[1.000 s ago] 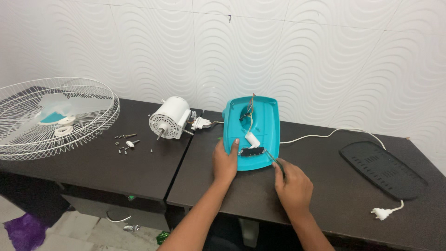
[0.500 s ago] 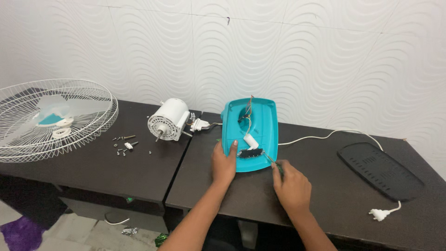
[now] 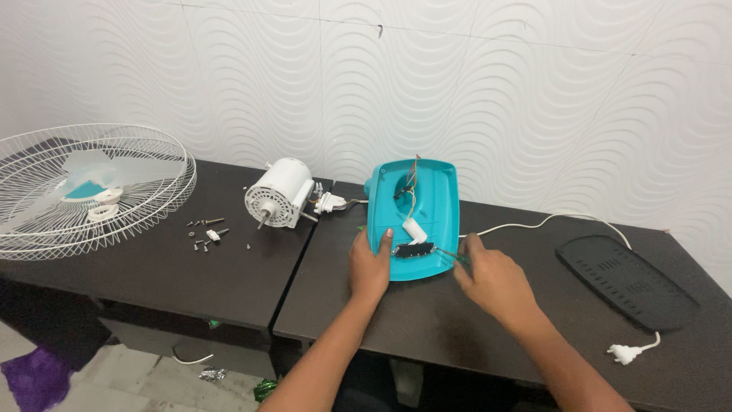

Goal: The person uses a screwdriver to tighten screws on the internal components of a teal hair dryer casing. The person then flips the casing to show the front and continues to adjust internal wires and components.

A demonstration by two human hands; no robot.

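Note:
A turquoise fan base shell (image 3: 436, 197) lies open side up on the dark table (image 3: 229, 282), with wires, a white capacitor (image 3: 414, 229) and a small black switch board (image 3: 413, 249) inside it. My left hand (image 3: 370, 265) rests on the shell's near left edge, fingers against the rim. My right hand (image 3: 494, 279) is at the shell's near right corner and grips a thin green-handled screwdriver (image 3: 451, 256) whose tip points at the black board.
A white fan motor (image 3: 277, 193) lies left of the shell, with several loose screws (image 3: 206, 233) beside it. A white wire fan guard (image 3: 88, 185) sits at far left. A black base plate (image 3: 625, 280) and a white plug (image 3: 627, 352) with its cord lie right.
The view has shifted slightly. My hands stay at the shell's near edge, and the right hand has edged a little toward the black board.

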